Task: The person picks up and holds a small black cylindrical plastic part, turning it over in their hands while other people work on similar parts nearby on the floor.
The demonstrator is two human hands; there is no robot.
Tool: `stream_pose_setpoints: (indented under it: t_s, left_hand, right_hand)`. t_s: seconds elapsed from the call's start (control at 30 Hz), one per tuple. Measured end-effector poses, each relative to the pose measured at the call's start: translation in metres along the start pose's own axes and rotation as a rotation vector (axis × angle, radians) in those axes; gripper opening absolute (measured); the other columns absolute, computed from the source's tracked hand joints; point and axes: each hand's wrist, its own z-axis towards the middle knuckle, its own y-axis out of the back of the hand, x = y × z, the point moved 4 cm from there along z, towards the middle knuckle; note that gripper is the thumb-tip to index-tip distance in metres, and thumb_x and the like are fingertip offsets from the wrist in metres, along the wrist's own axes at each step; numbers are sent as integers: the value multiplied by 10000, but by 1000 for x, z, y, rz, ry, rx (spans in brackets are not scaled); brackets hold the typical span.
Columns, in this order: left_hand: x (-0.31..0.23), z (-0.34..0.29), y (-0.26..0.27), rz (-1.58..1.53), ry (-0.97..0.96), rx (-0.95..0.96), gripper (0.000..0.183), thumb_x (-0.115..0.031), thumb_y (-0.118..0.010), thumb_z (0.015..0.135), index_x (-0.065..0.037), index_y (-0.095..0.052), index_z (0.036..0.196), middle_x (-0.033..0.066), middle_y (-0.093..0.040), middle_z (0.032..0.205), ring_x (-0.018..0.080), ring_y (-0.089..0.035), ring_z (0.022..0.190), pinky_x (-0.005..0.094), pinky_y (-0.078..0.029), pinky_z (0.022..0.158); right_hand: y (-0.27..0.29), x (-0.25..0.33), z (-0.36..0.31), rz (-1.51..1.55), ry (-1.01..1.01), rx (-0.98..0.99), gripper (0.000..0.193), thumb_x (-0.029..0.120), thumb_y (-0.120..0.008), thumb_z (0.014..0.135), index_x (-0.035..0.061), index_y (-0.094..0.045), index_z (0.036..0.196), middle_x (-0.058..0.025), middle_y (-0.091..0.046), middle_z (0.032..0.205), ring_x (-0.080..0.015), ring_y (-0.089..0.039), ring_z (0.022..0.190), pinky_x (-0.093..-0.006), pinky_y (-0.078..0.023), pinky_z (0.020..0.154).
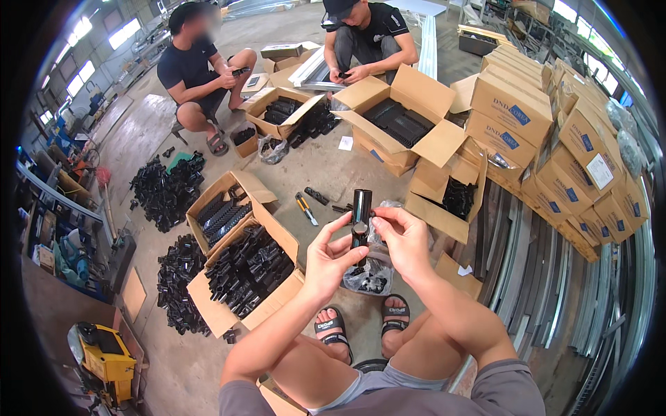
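In front of me, upright, is a glossy black tubular part with a round, lighter spot midway down. My left hand grips its lower half between thumb and fingers. On its other side my right hand is closed in a pinch, fingertips against the part's edge; whether they hold a separate small piece, I cannot make out. Below the hands lies a clear plastic bag with small black pieces in it. A yellow utility knife rests on the floor beyond my left hand, beside a short black part.
Open cartons of black parts stand at left and ahead; another open carton is at right. Loose black parts lie in piles. Two people crouch or sit opposite, handling parts. Stacked boxes and long metal profiles line the right.
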Motion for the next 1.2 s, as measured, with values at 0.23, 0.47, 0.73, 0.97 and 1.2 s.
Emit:
stream_pose_setpoints:
  t_s: [0.23, 0.47, 0.73, 0.97, 1.2]
  left_hand:
    - [0, 0, -1, 37, -37, 32, 681, 140, -689, 846, -54, -443, 1450, 171, -679, 1212, 157, -660, 1064, 287, -560, 910]
    - [-2, 0, -1, 46, -38, 49, 679, 141, -685, 848, -50, -441, 1452, 172, -673, 1231, 157, -656, 1072, 288, -562, 904]
    - [-3, -1, -2, 63, -57, 50, 678, 117, -701, 848, -80, -456, 1448, 132, -703, 1146, 152, -668, 1013, 315, -561, 880]
    - [-3, -2, 1, 64, -39, 53, 678, 136, -691, 848, -61, -452, 1451, 171, -667, 1241, 151, -646, 1078, 289, -557, 909]
    - [-2, -2, 2, 65, -40, 37, 685, 112, -708, 845, -82, -457, 1451, 126, -704, 1148, 139, -664, 1004, 308, -558, 874]
  right_hand:
    - [6, 9, 0, -379, 23, 63, 187, 150, -636, 978, -34, -665, 969, -30, -678, 770, -84, -608, 689, -263, -503, 674]
    - [8, 3, 1, -137, 43, 96, 147, 94, -639, 968, -36, -617, 1033, -42, -672, 811, -93, -621, 739, -262, -514, 686]
    - [7, 5, 1, -302, 63, 140, 173, 132, -591, 1006, -29, -617, 1061, -62, -679, 858, -108, -633, 739, -256, -520, 689]
    - [13, -4, 1, 87, -219, 175, 208, 171, -583, 1018, -1, -621, 1128, -52, -682, 900, -122, -650, 773, -279, -536, 701]
    - [11, 2, -2, 331, -412, 186, 197, 165, -606, 1005, 29, -614, 1147, 6, -610, 896, -68, -570, 783, -224, -469, 685]
